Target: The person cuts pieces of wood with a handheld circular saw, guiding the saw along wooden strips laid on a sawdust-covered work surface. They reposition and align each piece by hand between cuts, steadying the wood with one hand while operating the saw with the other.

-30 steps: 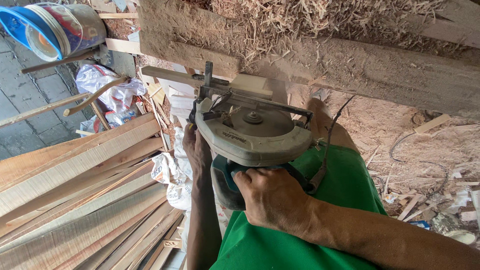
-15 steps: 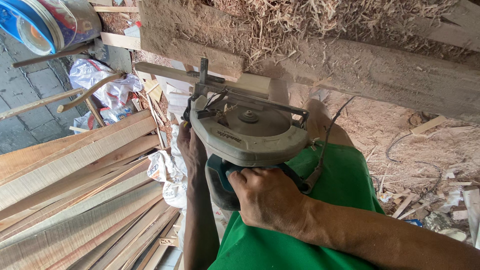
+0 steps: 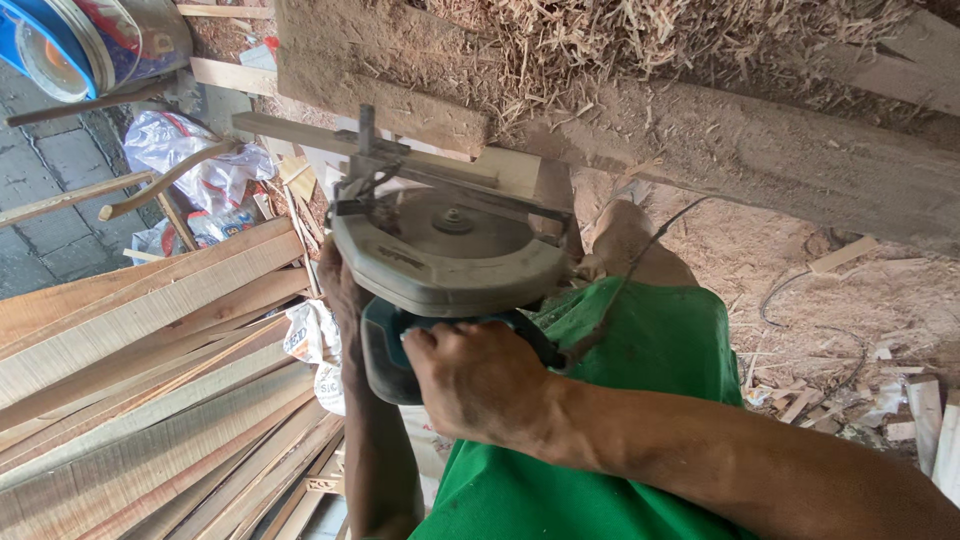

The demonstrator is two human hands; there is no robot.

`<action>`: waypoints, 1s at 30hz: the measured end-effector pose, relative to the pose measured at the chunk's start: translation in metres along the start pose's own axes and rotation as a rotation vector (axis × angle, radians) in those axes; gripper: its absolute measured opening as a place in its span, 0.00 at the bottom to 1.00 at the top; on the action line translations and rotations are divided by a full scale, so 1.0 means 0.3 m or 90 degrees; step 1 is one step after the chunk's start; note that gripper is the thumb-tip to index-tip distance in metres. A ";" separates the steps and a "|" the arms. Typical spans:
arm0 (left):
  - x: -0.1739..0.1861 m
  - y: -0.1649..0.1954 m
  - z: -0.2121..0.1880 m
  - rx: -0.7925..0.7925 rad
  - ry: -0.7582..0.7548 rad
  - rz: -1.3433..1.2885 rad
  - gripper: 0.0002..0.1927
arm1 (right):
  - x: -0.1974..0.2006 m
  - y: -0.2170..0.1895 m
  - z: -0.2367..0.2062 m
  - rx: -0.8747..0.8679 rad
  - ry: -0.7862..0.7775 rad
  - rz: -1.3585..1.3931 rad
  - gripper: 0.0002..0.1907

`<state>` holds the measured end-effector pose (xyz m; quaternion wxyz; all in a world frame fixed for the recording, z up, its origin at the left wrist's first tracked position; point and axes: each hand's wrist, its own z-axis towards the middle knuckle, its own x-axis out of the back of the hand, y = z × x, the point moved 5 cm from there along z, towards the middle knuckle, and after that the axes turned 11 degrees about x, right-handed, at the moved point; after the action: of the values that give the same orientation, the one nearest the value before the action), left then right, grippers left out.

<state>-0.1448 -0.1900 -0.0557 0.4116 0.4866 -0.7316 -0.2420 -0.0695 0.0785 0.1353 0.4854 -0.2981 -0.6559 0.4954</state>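
Head view: the right hand [image 3: 480,385] is gripping the circular saw [image 3: 445,255] at centre frame, the left hand [image 3: 340,290] steadying its side, against the sawdust-covered table [image 3: 760,150].

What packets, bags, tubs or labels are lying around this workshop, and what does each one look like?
Printed bucket: top left, on its side, round, blue rim, red and white wrap.
Crumpled plastic bag: below the bucket, white with faint print.
Small packet: under that bag, blue and red.
White sack: beside the left forearm, dark lettering, partly hidden.
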 end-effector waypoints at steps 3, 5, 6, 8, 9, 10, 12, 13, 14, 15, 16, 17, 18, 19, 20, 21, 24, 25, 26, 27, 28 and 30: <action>0.087 0.007 0.060 -0.004 0.045 0.068 0.18 | -0.024 -0.005 0.070 0.019 0.008 0.017 0.06; 0.130 0.052 0.096 -0.104 -0.019 0.083 0.18 | -0.043 -0.015 0.135 0.054 0.028 0.021 0.07; 0.153 0.069 0.092 -0.148 -0.049 0.093 0.18 | -0.058 -0.016 0.161 0.056 0.017 0.023 0.07; 0.210 0.086 0.092 -0.107 -0.018 -0.048 0.15 | -0.079 -0.015 0.202 0.065 0.000 0.022 0.09; 0.222 0.109 0.100 -0.099 -0.009 -0.122 0.13 | -0.077 -0.020 0.199 0.086 0.011 0.028 0.09; 0.236 0.140 0.102 -0.088 0.019 -0.133 0.12 | -0.070 -0.024 0.189 0.106 0.026 0.029 0.10; 0.269 0.201 0.040 -0.046 0.080 -0.157 0.10 | -0.051 -0.023 0.152 0.121 0.021 0.035 0.14; 0.275 0.231 -0.020 -0.051 0.104 -0.140 0.08 | -0.044 -0.026 0.123 0.121 0.001 0.041 0.17; 0.264 0.248 -0.090 -0.055 0.127 -0.123 0.06 | -0.035 -0.029 0.091 0.121 -0.020 0.046 0.20; 0.231 0.264 -0.135 -0.065 0.147 -0.107 0.05 | -0.008 -0.034 0.058 0.135 -0.006 0.024 0.22; 0.194 0.269 -0.167 -0.045 0.139 -0.127 0.06 | 0.018 -0.048 0.013 0.148 0.011 0.003 0.23; 0.154 0.265 -0.200 -0.022 0.131 -0.150 0.07 | 0.048 -0.058 -0.038 0.159 0.026 -0.020 0.25; 0.117 0.258 -0.227 -0.001 0.125 -0.173 0.09 | 0.082 -0.059 -0.087 0.157 0.054 -0.017 0.25; 0.053 0.250 -0.236 0.010 0.045 -0.268 0.13 | 0.121 -0.054 -0.137 0.155 0.080 -0.014 0.27; -0.014 0.243 -0.239 0.017 -0.036 -0.363 0.18 | 0.159 -0.045 -0.185 0.156 0.100 -0.039 0.28; -0.089 0.224 -0.248 0.056 -0.094 -0.297 0.24 | 0.195 -0.035 -0.236 0.157 0.119 -0.064 0.31; -0.369 0.155 -0.223 0.141 -0.219 -0.189 0.42 | 0.297 0.041 -0.406 -0.007 0.125 -0.110 0.27; -0.489 0.129 -0.185 0.249 -0.271 -0.275 0.47 | 0.326 0.062 -0.454 -0.044 0.150 -0.139 0.25; -0.599 0.108 -0.165 0.360 -0.328 -0.360 0.53 | 0.356 0.079 -0.512 -0.091 0.166 -0.181 0.22; -0.690 0.099 -0.149 0.428 -0.341 -0.435 0.56 | 0.392 0.098 -0.566 -0.138 0.182 -0.223 0.20; -0.760 0.093 -0.134 0.497 -0.355 -0.503 0.59 | 0.413 0.124 -0.616 -0.204 0.197 -0.250 0.20; -0.879 0.118 -0.090 0.497 -0.354 -0.669 0.62 | 0.456 0.161 -0.729 -0.300 0.228 -0.295 0.19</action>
<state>-0.0908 0.0659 -0.1108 -0.1661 0.8069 -0.5116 -0.2439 0.0821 0.2927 0.1448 0.6101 -0.3270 -0.7064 0.1477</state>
